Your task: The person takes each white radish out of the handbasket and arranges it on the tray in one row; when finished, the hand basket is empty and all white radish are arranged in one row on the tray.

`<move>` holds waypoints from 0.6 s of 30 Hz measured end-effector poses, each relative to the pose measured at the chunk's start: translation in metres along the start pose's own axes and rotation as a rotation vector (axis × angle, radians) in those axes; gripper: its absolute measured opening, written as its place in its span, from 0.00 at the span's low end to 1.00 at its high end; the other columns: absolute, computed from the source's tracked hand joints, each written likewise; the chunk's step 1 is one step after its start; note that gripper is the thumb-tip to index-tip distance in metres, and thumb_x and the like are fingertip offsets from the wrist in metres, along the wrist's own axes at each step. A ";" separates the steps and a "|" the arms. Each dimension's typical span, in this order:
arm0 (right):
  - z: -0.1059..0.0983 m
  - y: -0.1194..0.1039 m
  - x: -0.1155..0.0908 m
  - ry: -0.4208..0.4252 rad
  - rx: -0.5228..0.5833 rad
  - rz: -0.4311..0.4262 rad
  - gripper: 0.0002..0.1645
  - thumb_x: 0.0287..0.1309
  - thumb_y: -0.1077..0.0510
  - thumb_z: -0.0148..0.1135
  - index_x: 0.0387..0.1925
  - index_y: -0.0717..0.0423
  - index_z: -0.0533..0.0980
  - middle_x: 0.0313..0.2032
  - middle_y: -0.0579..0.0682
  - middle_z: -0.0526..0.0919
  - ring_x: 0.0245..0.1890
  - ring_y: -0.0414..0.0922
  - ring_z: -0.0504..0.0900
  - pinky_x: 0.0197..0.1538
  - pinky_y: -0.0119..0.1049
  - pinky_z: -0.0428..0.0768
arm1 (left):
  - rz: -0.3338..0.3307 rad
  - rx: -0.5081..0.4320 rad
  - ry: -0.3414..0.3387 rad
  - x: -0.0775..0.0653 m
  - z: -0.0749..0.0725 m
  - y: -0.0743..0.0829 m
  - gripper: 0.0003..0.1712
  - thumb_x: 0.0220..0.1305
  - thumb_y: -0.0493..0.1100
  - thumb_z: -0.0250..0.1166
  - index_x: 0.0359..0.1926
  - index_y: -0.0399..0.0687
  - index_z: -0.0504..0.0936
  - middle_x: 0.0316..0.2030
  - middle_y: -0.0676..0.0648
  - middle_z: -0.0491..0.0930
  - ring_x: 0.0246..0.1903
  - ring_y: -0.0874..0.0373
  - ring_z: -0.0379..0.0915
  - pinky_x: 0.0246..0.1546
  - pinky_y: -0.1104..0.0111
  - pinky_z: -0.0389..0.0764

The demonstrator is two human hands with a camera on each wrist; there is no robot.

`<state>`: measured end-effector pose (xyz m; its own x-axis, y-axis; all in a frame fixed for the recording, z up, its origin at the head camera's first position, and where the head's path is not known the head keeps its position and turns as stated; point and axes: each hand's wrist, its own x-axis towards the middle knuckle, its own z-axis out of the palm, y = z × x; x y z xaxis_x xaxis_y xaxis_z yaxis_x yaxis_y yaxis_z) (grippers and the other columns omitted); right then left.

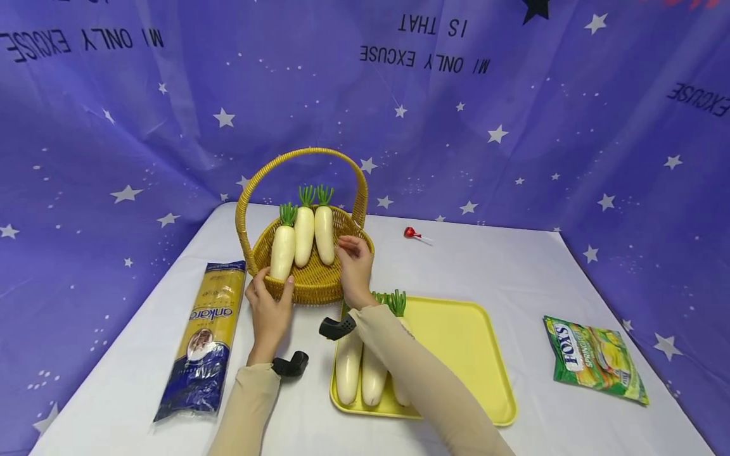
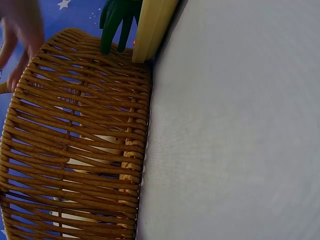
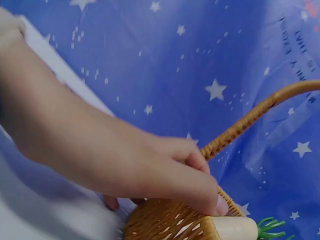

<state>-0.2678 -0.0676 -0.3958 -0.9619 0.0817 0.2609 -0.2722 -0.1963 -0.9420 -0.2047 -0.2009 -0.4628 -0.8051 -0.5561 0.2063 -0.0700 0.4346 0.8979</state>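
My left hand (image 1: 270, 316) holds the front-left rim of a woven wicker basket (image 1: 319, 292), fingers over the edge and thumb apart from them. Three white radishes with green tops lie in the basket: a left radish (image 1: 282, 252), a middle radish (image 1: 305, 237) and a right radish (image 1: 324, 235). At the basket's right side, my right hand (image 1: 355, 269) hangs over the rim with loosely bent fingers and nothing between them, close to the right radish. The right wrist view shows its fingertips above the wickerwork, beside a radish (image 3: 235, 227).
A yellow tray (image 1: 456, 354) bears more white radishes (image 1: 348, 370), partly under my right sleeve. A pasta packet (image 1: 205, 335) lies left, a red lollipop (image 1: 410, 233) behind, and a green candy bag (image 1: 595, 361) far right. The tall basket handle (image 1: 308, 151) arches over the radishes.
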 end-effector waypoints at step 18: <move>0.034 0.032 0.051 -0.043 -0.313 0.140 0.22 0.52 0.64 0.53 0.52 0.59 0.69 0.49 0.61 0.66 0.42 0.47 0.64 0.44 0.39 0.65 | 0.007 0.002 0.007 -0.001 -0.004 0.000 0.35 0.58 0.62 0.55 0.62 0.58 0.55 0.62 0.33 0.49 0.59 0.35 0.54 0.58 0.45 0.58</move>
<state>-0.3264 -0.1028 -0.4058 -0.9914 0.0324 0.1266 -0.1225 0.1071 -0.9867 -0.2015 -0.2030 -0.4613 -0.8014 -0.5580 0.2153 -0.0655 0.4398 0.8957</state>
